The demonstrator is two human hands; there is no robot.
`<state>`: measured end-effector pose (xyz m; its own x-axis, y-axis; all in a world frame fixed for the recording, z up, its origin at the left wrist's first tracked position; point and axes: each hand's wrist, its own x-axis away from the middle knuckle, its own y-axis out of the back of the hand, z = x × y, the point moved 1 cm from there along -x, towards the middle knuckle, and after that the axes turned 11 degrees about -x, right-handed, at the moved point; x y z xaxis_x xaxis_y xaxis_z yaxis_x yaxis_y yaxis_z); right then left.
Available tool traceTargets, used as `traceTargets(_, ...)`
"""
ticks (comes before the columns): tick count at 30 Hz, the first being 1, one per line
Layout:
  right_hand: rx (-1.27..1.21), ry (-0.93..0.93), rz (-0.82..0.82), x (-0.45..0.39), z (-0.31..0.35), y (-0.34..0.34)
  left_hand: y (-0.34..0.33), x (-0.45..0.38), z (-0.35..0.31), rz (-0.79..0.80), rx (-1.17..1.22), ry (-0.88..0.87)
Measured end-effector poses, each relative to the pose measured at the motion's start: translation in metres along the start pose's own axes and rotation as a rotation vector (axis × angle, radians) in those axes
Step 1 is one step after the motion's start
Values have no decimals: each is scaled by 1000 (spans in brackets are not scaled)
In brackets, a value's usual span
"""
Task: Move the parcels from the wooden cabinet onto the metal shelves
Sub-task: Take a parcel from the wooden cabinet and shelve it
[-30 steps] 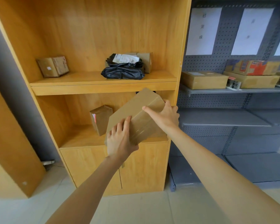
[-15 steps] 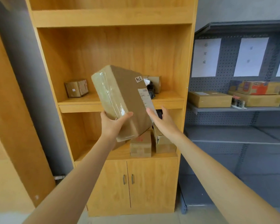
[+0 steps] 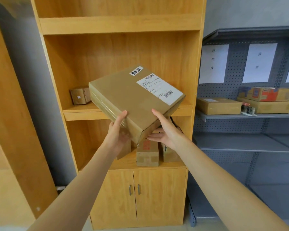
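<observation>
Head view shows a flat brown cardboard parcel with a white shipping label [image 3: 135,100] held tilted in the air in front of the tall wooden cabinet [image 3: 117,25], label side up. The left hand [image 3: 118,132] grips its near left edge, thumb on top and the other fingers underneath; the right hand [image 3: 165,132] holds the near right edge likewise, thumb above and fingers spread below. The parcel looks stiff and fairly light, its taped sides perhaps slick, so opposite edges seem the sound hold. The grey metal shelves [image 3: 240,144] stand just right, already carrying several boxes.
</observation>
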<state>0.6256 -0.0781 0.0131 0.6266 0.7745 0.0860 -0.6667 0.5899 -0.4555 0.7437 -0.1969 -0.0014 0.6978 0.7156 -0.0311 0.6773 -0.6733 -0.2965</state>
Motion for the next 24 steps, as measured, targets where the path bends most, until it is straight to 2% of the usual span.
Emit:
traceTargets(3,4,81,-18,-1,5,7,7,-1,-2,81,-68,29)
traceTargets(7,97,180,-29,-5,8,20,23,-11,-6,55,-47,71)
traceTargets(11,24,186,-21,-8,0,19,14,-16,-4,57,-112,66)
traceTargets(14,-25,167,7,-12,-8,15,4,-17,-1,-1,-123,36)
traceTargets(19,16,151,13,-22,-14,15,2,-22,-4,-69,-106,-63)
traceTargets(24,85,366,-279,-24,25,39,24,-32,-23,-38,-241,-86)
